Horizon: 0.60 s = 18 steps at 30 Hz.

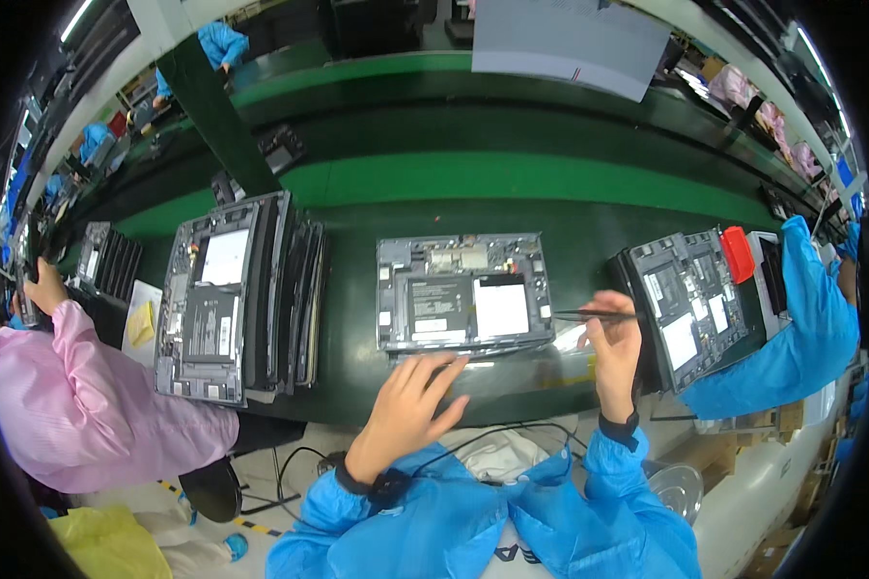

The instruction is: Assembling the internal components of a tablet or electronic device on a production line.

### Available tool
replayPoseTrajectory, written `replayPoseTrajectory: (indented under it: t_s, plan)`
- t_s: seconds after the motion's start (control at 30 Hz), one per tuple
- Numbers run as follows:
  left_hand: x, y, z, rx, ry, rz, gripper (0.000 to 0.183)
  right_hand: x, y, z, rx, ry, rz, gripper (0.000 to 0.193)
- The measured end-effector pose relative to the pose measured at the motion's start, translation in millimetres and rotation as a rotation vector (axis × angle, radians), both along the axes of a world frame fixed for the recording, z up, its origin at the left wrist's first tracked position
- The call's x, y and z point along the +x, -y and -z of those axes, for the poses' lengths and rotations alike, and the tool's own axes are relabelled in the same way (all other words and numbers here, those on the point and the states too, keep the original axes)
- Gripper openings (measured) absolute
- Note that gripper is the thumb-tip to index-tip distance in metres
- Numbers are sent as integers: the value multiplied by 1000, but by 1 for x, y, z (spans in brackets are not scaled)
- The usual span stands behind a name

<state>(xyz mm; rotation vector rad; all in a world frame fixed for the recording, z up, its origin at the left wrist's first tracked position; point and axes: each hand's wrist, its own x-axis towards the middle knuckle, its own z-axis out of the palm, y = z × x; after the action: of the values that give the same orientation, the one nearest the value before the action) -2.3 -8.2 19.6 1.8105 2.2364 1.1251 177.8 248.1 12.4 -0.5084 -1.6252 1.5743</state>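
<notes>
An opened tablet-like device point(462, 259) lies on the green bench in front of me, its inside facing up. A dark battery point(439, 307) and a white rectangular panel point(502, 309) sit side by side in it. At the device's near edge is my left hand point(410, 405), fingers spread and holding nothing; whether its fingertips touch the edge I cannot tell. My right hand point(616, 352) grips black tweezers point(594, 315), their tips pointing left beside the device's right edge. A dark band circles each wrist.
Similar opened devices stand stacked on edge at the left point(203, 299), with more leaning at the right point(690, 299) beside a red piece point(738, 254). A pink-sleeved person point(106, 405) works at the left; a blue sleeve point(806, 318) reaches in from the right. A cable point(492, 431) hangs below.
</notes>
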Motion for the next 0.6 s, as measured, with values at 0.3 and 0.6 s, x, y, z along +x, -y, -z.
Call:
replayPoseTrajectory:
  t_s: [0.3,0.6]
  plan:
    - [-66,-150,11,-82,-269,7,53,-53,-61,6,24,145,86,88]
    - [-62,-149,8,-76,-362,134,45,-124,-92,22,307,203,-77,87]
